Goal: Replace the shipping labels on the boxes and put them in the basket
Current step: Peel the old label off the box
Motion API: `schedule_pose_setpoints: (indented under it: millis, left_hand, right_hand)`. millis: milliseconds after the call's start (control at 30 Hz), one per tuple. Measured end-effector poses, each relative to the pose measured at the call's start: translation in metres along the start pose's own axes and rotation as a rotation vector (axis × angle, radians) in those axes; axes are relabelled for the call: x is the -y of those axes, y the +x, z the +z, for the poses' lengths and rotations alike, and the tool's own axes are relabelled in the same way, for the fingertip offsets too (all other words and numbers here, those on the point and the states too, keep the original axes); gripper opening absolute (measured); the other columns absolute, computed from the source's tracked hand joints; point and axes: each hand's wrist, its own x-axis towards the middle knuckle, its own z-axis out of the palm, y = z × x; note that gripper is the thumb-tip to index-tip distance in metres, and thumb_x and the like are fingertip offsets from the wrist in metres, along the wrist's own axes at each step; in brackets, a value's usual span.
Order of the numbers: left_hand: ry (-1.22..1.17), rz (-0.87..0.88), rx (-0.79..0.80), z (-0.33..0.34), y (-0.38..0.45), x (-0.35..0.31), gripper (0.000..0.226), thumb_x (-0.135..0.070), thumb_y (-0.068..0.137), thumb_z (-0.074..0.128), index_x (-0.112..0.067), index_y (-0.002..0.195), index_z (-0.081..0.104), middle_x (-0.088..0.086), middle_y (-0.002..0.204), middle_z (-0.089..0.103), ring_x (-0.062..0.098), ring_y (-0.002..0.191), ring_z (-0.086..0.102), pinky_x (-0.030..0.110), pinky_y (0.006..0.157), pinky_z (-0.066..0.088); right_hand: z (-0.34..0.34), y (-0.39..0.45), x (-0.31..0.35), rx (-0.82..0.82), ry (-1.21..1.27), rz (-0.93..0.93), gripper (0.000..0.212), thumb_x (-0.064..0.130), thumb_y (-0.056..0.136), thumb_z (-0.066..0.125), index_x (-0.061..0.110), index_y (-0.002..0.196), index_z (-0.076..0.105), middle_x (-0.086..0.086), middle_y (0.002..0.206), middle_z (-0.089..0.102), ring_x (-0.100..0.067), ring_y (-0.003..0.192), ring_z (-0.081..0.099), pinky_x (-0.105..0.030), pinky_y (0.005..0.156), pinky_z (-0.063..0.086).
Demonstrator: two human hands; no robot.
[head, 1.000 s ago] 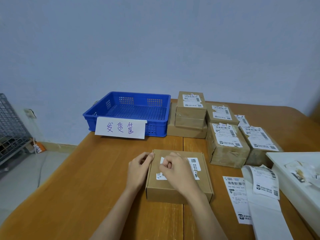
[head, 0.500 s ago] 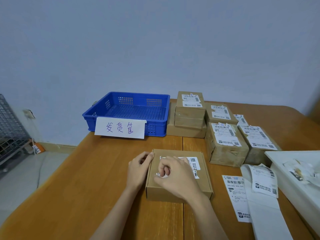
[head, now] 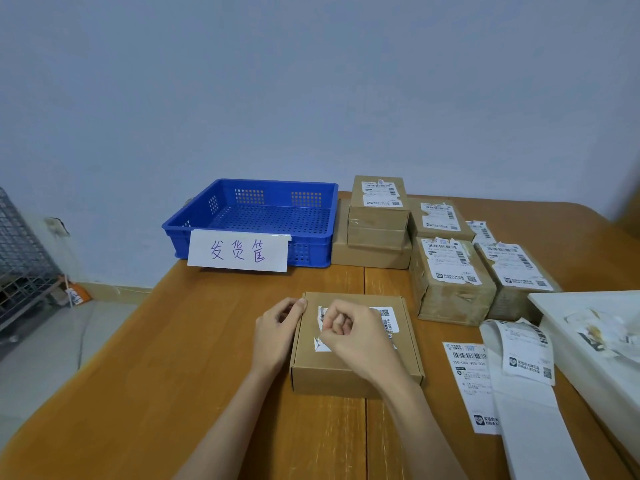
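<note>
A flat cardboard box (head: 346, 368) lies in front of me on the wooden table. Its white shipping label (head: 389, 318) is partly torn at the left end. My right hand (head: 356, 337) sits curled over the label, fingertips pinching its torn left edge. My left hand (head: 277, 332) rests against the box's left side with the thumb on the top corner. The blue basket (head: 256, 209), with a handwritten paper sign on its front, stands behind the box.
Several labelled cardboard boxes (head: 446, 275) are stacked at the back right. A strip of new labels (head: 526, 355) and a loose label sheet (head: 472, 382) lie to the right, beside a white tray (head: 588, 341) with paper scraps. A wire rack (head: 20, 251) stands off the table's left.
My right hand has curled tighter and shifted slightly over the label's left end, where more torn paper shows. The left hand and the box have stayed put.
</note>
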Motion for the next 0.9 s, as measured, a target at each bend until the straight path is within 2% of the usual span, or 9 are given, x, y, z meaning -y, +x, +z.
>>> schedule_pose_setpoints:
  millis: [167,333,433,600,667,767,833,900]
  left_hand:
    - [0.017,0.019,-0.003,-0.0005,0.0002,0.0004,0.028,-0.032,0.100,0.056,-0.025,0.076,0.069,-0.009,0.069,0.066,0.004,0.065,0.054,0.021,0.063,0.041]
    - [0.018,0.019,-0.002,-0.0005,-0.0007,-0.0035,0.028,-0.030,0.100,0.056,-0.028,0.075,0.068,-0.014,0.065,0.065,-0.001,0.061,0.054,0.014,0.059,0.039]
    - [0.009,0.018,-0.002,-0.0005,-0.0018,-0.0052,0.027,-0.029,0.100,0.056,-0.027,0.076,0.069,-0.014,0.067,0.067,-0.002,0.062,0.056,0.012,0.059,0.039]
    - [-0.011,0.012,-0.002,-0.0005,-0.0030,-0.0065,0.026,-0.028,0.100,0.056,-0.023,0.081,0.073,-0.011,0.073,0.071,-0.002,0.064,0.059,0.012,0.060,0.041]
    - [-0.014,0.013,-0.004,-0.0005,-0.0032,-0.0063,0.025,-0.028,0.100,0.056,-0.023,0.082,0.073,-0.011,0.073,0.071,-0.001,0.065,0.059,0.012,0.060,0.041]
    - [-0.023,0.013,-0.004,-0.0007,-0.0029,-0.0048,0.025,-0.029,0.100,0.056,-0.023,0.082,0.073,-0.010,0.074,0.072,0.001,0.067,0.061,0.013,0.061,0.042]
    - [-0.015,0.014,-0.005,-0.0006,-0.0022,-0.0040,0.026,-0.029,0.100,0.056,-0.023,0.080,0.072,-0.009,0.073,0.071,0.001,0.066,0.060,0.015,0.061,0.042]
    - [-0.011,0.011,-0.003,-0.0006,-0.0019,-0.0038,0.026,-0.030,0.100,0.056,-0.024,0.080,0.072,-0.009,0.072,0.070,0.002,0.065,0.058,0.015,0.060,0.041]
  right_hand:
    - [0.0031,-0.0013,-0.0022,0.031,-0.136,-0.058,0.014,0.029,0.070,0.074,0.022,0.066,0.063,0.005,0.066,0.057,-0.004,0.061,0.049,-0.019,0.059,0.042]
    - [0.0045,-0.0025,-0.0001,0.025,-0.084,-0.023,0.009,0.021,0.073,0.075,0.019,0.066,0.068,0.000,0.068,0.064,-0.003,0.059,0.053,-0.021,0.059,0.049]
    - [0.0035,-0.0043,0.0016,-0.001,-0.026,-0.009,0.009,0.014,0.070,0.074,0.015,0.064,0.068,-0.001,0.063,0.061,-0.002,0.056,0.049,-0.020,0.055,0.045]
    - [-0.0008,-0.0044,0.0014,-0.059,0.056,0.003,0.013,0.009,0.069,0.071,0.015,0.061,0.064,0.007,0.062,0.054,-0.002,0.057,0.044,-0.020,0.055,0.040]
    - [-0.0010,-0.0029,0.0006,-0.061,0.066,-0.019,0.020,0.015,0.077,0.072,0.011,0.061,0.060,0.005,0.061,0.051,-0.002,0.057,0.043,-0.020,0.056,0.039]
    - [0.0001,-0.0024,-0.0006,-0.069,0.063,-0.024,0.042,0.037,0.081,0.071,0.006,0.061,0.053,-0.002,0.057,0.046,-0.004,0.055,0.039,-0.020,0.056,0.037]
    - [0.0028,-0.0029,-0.0007,-0.044,-0.085,-0.029,0.034,0.037,0.075,0.072,0.014,0.057,0.055,0.004,0.058,0.050,-0.004,0.055,0.043,-0.020,0.057,0.040]
    - [0.0037,-0.0025,-0.0009,-0.023,-0.148,-0.018,0.021,0.024,0.071,0.070,0.018,0.056,0.057,0.006,0.060,0.053,-0.005,0.055,0.045,-0.020,0.056,0.040]
